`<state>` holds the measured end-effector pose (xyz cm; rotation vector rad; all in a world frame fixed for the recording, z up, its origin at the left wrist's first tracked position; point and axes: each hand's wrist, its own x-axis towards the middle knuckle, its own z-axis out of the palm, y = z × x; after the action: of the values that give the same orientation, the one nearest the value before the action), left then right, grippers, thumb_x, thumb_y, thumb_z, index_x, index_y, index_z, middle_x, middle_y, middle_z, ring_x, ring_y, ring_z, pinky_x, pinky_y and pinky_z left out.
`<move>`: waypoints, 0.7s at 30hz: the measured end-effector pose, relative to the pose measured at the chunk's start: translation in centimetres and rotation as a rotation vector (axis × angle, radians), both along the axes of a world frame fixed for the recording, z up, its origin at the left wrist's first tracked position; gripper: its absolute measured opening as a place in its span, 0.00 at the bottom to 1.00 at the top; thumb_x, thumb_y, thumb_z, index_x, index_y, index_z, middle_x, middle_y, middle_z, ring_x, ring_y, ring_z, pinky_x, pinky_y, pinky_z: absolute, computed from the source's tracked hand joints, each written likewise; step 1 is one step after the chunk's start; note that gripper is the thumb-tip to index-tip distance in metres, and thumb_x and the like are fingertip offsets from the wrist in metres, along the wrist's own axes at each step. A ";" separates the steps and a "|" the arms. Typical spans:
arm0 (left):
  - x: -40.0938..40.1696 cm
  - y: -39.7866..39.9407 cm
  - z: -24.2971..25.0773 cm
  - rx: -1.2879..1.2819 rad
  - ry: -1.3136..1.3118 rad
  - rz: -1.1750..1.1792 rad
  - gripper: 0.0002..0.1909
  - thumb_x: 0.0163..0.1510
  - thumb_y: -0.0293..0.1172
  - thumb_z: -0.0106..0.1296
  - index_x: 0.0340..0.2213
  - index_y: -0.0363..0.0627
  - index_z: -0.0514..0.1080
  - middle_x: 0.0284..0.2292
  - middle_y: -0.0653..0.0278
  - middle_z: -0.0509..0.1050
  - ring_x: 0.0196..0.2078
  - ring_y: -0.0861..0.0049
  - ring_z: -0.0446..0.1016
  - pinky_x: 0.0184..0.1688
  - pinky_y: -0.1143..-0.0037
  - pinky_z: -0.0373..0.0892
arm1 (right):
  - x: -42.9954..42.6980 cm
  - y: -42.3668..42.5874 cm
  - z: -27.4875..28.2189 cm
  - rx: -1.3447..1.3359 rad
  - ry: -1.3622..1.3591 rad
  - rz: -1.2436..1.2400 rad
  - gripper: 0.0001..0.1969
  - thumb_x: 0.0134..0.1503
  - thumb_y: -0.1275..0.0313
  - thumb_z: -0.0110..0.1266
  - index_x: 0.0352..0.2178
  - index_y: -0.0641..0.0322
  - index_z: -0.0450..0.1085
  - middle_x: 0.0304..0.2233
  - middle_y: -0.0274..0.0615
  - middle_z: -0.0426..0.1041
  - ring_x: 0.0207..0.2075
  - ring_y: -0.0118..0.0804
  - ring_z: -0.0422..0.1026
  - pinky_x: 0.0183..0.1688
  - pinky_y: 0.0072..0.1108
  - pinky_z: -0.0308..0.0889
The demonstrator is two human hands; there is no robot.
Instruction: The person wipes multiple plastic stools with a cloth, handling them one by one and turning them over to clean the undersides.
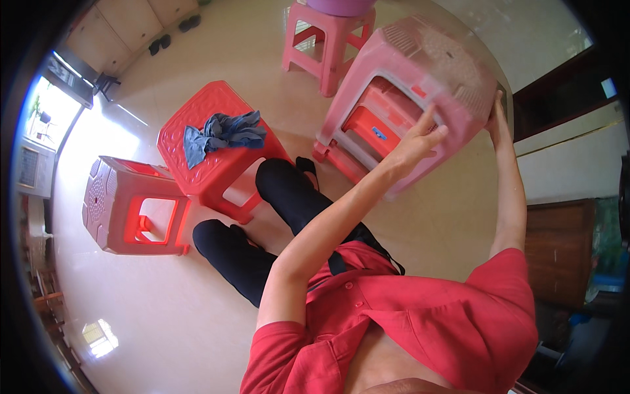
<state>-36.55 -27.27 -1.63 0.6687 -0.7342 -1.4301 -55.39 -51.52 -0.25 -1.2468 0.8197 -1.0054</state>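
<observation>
Both my hands are on a stack of faded pink plastic stools (364,88), whose top seat (445,54) looks worn and whitish. My left hand (418,140) grips the near side by the leg opening, thumb apart from the fingers. Around the far right edge of the seat curls my right hand (494,115), its fingers partly hidden. Brighter red stools (374,130) show nested inside the opening, one bearing a blue label. Before my knees stands a glossy red plastic stool (197,108) with a crumpled blue-grey cloth (224,133) on its seat.
Another reddish stool (138,207) with a paler seat stands at the left. Beyond the stack, a pink stool (327,44) carries a purple basin (342,6). Dark shoes (160,44) lie by the cabinets (118,24). A wooden panel (558,251) stands at the right.
</observation>
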 end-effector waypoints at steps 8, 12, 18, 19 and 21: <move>0.0 1.6 -1.3 -0.052 -0.891 0.027 0.35 0.47 0.45 0.48 0.52 0.39 0.53 0.53 0.48 0.53 0.57 0.60 0.49 0.57 0.69 0.48 | 0.5 -0.9 3.6 0.207 1.055 -0.151 0.34 0.46 0.38 0.39 0.32 0.64 0.64 0.28 0.41 0.68 0.27 0.33 0.69 0.28 0.24 0.66; 1.6 1.4 0.1 -0.055 -0.686 0.079 0.32 0.46 0.44 0.49 0.49 0.38 0.58 0.53 0.47 0.54 0.56 0.61 0.52 0.56 0.72 0.51 | 2.4 -0.1 7.1 -0.372 1.482 -0.138 0.24 0.50 0.51 0.42 0.25 0.66 0.67 0.14 0.38 0.65 0.14 0.33 0.66 0.17 0.25 0.62; 7.2 4.7 -1.7 -0.154 -0.722 0.465 0.15 0.46 0.34 0.49 0.33 0.34 0.70 0.29 0.55 0.73 0.35 0.72 0.72 0.39 0.75 0.66 | 10.4 5.3 5.1 -0.863 1.131 0.110 0.16 0.53 0.61 0.45 0.33 0.65 0.69 0.22 0.43 0.70 0.22 0.34 0.68 0.28 0.24 0.64; 10.1 6.5 -1.7 -0.122 -0.606 0.504 0.12 0.47 0.29 0.48 0.32 0.33 0.70 0.29 0.57 0.73 0.30 0.77 0.72 0.33 0.77 0.68 | 13.8 8.8 4.8 -1.037 1.073 0.184 0.15 0.53 0.63 0.46 0.34 0.64 0.69 0.25 0.44 0.71 0.25 0.37 0.69 0.31 0.24 0.64; 15.3 10.2 -1.6 0.063 -0.457 0.730 0.10 0.48 0.29 0.48 0.31 0.35 0.70 0.27 0.60 0.73 0.24 0.80 0.72 0.25 0.81 0.68 | 19.2 13.4 4.0 -1.170 0.937 0.341 0.13 0.52 0.66 0.48 0.34 0.64 0.69 0.30 0.46 0.71 0.30 0.41 0.69 0.35 0.25 0.64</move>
<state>-21.20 -17.11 -3.22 1.1889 -0.6889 -0.6336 -36.23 -38.09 3.71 -2.8760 0.6141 -0.5318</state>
